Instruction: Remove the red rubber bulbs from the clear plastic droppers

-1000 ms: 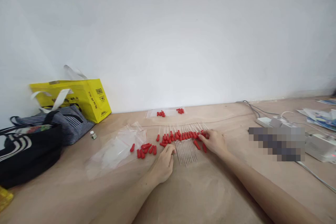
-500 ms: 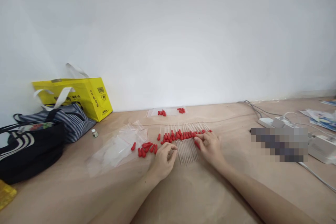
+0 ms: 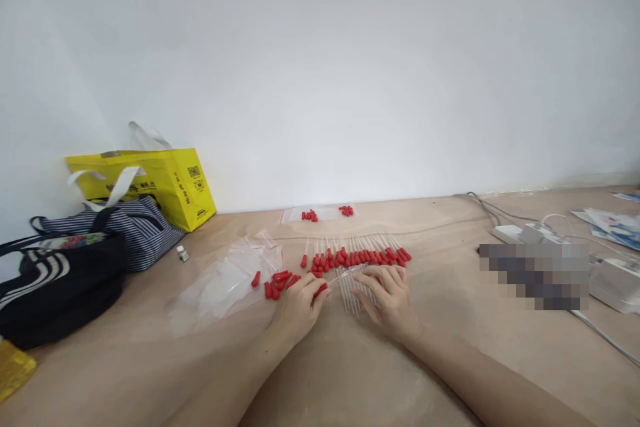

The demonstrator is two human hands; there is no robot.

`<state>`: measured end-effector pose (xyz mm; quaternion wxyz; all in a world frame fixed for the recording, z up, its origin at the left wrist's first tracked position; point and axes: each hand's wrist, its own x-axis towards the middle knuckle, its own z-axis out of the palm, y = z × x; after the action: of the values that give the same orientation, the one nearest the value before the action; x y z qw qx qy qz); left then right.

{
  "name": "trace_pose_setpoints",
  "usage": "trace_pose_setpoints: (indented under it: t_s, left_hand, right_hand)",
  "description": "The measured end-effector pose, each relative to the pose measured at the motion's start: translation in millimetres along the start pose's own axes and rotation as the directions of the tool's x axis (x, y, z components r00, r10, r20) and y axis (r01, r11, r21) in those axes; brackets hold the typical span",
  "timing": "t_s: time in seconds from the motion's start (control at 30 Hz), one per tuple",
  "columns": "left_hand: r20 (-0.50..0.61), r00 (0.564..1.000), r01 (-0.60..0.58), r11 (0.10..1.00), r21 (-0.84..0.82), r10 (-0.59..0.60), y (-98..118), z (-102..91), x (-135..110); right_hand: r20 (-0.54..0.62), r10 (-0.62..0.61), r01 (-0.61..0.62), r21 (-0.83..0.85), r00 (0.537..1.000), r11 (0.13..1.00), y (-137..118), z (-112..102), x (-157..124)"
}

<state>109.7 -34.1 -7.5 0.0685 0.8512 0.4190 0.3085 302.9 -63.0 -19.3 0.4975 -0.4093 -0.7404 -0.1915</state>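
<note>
My left hand (image 3: 296, 307) pinches a red rubber dropper bulb (image 3: 321, 290) between thumb and fingers. Facing it, my right hand (image 3: 387, 300) has bent fingers at a thin glass tube (image 3: 345, 271) that slants toward the bulb; the exact grip is partly hidden. Beneath the right fingers lies a bunch of bare glass tubes (image 3: 350, 300), side by side. Behind both hands runs a row of droppers (image 3: 370, 256), red bulbs toward me and glass stems pointing away. Several loose red bulbs (image 3: 273, 290) lie left of my left hand.
Clear plastic zip bags (image 3: 225, 280) are spread on the left. A bag with red bulbs (image 3: 330, 215) lies near the wall. Farther left stand a yellow bag (image 3: 193, 187), a striped bag (image 3: 150, 233) and a small bottle (image 3: 183, 254). Chargers and cables (image 3: 540, 235) sit right.
My right hand has moved left and down from the right end of the dropper row to over the bare tubes. My left hand has shifted slightly left and now shows a red bulb.
</note>
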Motion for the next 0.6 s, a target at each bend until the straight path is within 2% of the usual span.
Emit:
trace_pose_setpoints:
  t_s: [0.13, 0.27, 0.37, 0.5, 0.6]
  left_hand:
    - [-0.002, 0.982, -0.183, 0.962, 0.203, 0.187, -7, 4.3, -6]
    - [-0.037, 0.95, -0.291, 0.919, 0.265, 0.311, -3, 9.6, -10]
    - [-0.062, 0.941, -0.309, 0.918, 0.25, 0.333, -2, 9.0, -11]
    - [-0.1, 0.93, -0.325, 0.917, 0.232, 0.354, -6, 5.9, -12]
    - [-0.057, 0.939, -0.318, 0.917, 0.241, 0.34, -8, 3.0, -14]
  right_hand:
    - [0.116, -0.11, 0.114, -0.022, 0.987, 0.993, 7, 3, 1]
    - [0.191, -0.191, 0.191, 0.017, 0.963, 0.981, 5, 18, -3]
    - [0.216, -0.193, 0.194, 0.014, 0.957, 0.981, 3, 23, -7]
    - [0.271, -0.173, 0.173, 0.023, 0.947, 0.985, 1, 16, -8]
    - [0.302, -0.168, 0.161, 0.048, 0.938, 0.986, -1, 9, -6]
